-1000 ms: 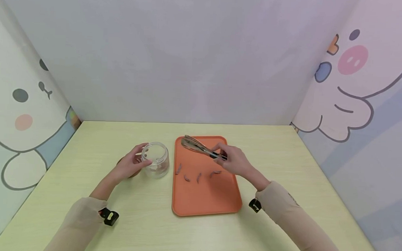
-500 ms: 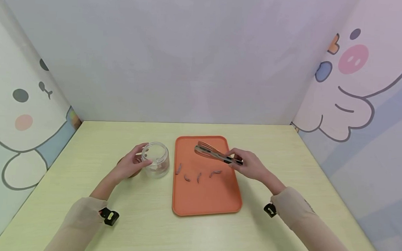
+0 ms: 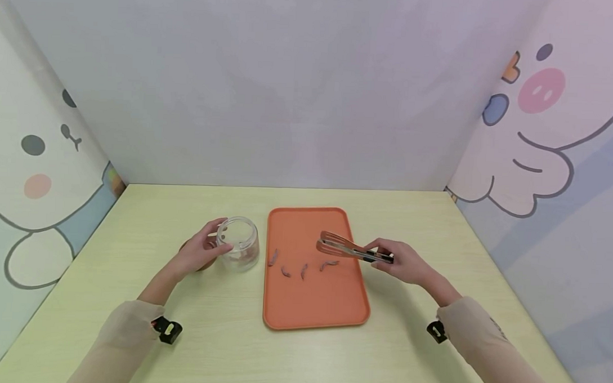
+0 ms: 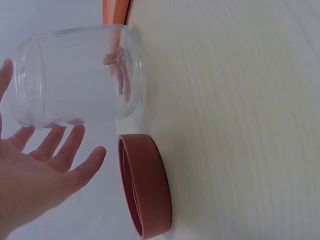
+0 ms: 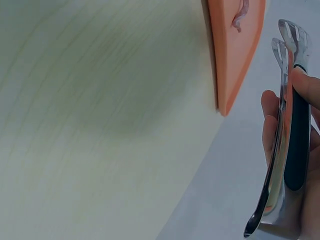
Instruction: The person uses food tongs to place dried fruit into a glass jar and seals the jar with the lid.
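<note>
My left hand (image 3: 197,254) holds a clear glass jar (image 3: 241,260) near its mouth, thumb on one side and fingers on the other. The jar stands upright without a lid. In the left wrist view, several thin, wrinkled brownish-pink pieces (image 4: 120,72) lie at its bottom. My right hand (image 3: 402,261) grips metal tongs (image 3: 341,248) with black handle grips over the right side of an orange tray (image 3: 314,313). The tongs' tips are slightly apart, with nothing seen between them. Several similar small curled pieces (image 3: 304,271) lie spread across the tray's middle.
A reddish-brown round lid (image 4: 150,185) rests on the table beside the jar, mostly hidden under the left hand in the head view. The pale wooden table (image 3: 220,346) meets a plain wall behind and cartoon-printed walls at both sides.
My right hand has moved right and toward me with the tongs, away from the jar side. The left hand, jar and tray pieces look unmoved.
</note>
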The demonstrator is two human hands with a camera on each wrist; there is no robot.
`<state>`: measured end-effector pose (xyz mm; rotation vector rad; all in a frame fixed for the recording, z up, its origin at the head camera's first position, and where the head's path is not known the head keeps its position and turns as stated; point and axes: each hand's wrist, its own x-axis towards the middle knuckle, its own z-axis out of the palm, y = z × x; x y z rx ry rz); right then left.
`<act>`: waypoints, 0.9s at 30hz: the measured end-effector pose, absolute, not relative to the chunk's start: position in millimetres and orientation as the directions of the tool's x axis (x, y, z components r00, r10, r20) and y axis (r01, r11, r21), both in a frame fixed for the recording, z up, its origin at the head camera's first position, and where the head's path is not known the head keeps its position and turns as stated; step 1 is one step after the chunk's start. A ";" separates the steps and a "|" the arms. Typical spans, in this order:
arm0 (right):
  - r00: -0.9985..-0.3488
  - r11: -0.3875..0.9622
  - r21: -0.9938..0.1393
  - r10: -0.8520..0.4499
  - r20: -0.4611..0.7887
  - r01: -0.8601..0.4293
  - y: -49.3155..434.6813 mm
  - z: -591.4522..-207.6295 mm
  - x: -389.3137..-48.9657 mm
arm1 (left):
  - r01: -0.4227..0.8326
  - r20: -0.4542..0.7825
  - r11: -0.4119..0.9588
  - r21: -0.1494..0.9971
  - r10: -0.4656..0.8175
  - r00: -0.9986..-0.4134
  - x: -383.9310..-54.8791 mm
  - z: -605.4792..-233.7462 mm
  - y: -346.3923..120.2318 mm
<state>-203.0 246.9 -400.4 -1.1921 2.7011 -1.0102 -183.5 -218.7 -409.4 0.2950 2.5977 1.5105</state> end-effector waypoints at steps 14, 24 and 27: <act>-0.725 0.537 -0.572 -0.671 0.156 -0.620 274.6 -415.1 -192.7 | 0.098 -0.016 0.495 0.863 0.220 -0.975 -182.7 -408.9 -217.0; -0.735 0.551 -0.572 -0.663 0.144 -0.608 278.2 -421.2 -187.7 | 0.092 -0.020 0.500 0.861 0.214 -0.977 -181.2 -406.2 -215.8; -0.725 0.534 -0.578 -0.671 0.154 -0.617 277.4 -423.8 -187.6 | 0.096 -0.016 0.500 0.861 0.215 -0.977 -180.8 -406.1 -216.0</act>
